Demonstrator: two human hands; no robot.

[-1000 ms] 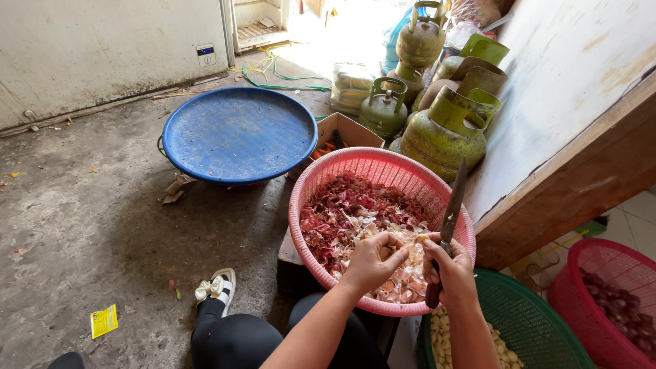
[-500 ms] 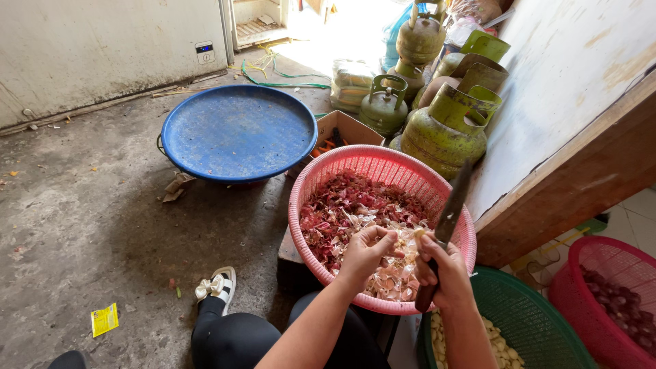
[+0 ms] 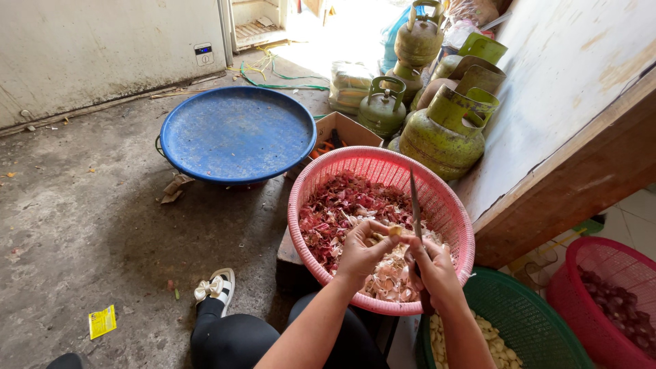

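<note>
My left hand (image 3: 364, 251) pinches a small garlic clove (image 3: 395, 231) over a pink plastic basket (image 3: 324, 183). That basket holds red and pale papery peelings (image 3: 345, 205). My right hand (image 3: 435, 268) grips a knife (image 3: 415, 203) by its handle, blade pointing up and away, its edge close against the clove. Both hands meet above the near side of the basket.
A green basket (image 3: 540, 321) of peeled garlic sits at lower right, a dark pink basket (image 3: 601, 260) of red shallots beside it. A blue round tray (image 3: 236, 133), a cardboard box (image 3: 342, 126), several green gas cylinders (image 3: 444, 130) and a slanted wooden board (image 3: 567, 102) stand beyond. My leg and sandal (image 3: 213, 285) rest on the concrete floor.
The knife has swung from leaning right to nearly upright, with the blade now at the clove. My hands have drawn closer together over the basket.
</note>
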